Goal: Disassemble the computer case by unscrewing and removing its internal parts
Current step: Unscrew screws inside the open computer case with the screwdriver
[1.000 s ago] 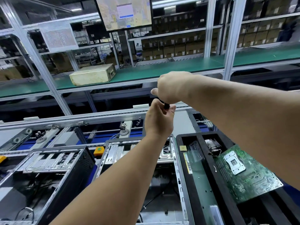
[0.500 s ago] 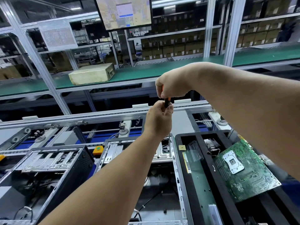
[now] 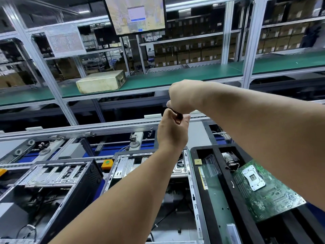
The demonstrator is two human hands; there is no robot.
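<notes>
An open computer case [image 3: 193, 191] lies below my arms, its metal frame and inner cables showing. Both hands are raised above it, close together. My right hand [image 3: 182, 95] grips a small dark tool [image 3: 179, 115], most of it hidden in the fist. My left hand [image 3: 171, 132] comes up from below and pinches the tool's lower end between thumb and fingers. A green motherboard [image 3: 267, 192] lies in the black tray [image 3: 207, 182] to the right of the case.
A second open case [image 3: 52, 184] stands at the left. An orange button box [image 3: 107, 163] sits between the cases. Conveyor rails [image 3: 88, 131] run across behind. A beige box [image 3: 102, 83] rests on the green shelf, and a monitor [image 3: 135, 14] hangs above.
Both hands stay together on the tool with only slight shifts of the grip. The view has shifted a little between frames.
</notes>
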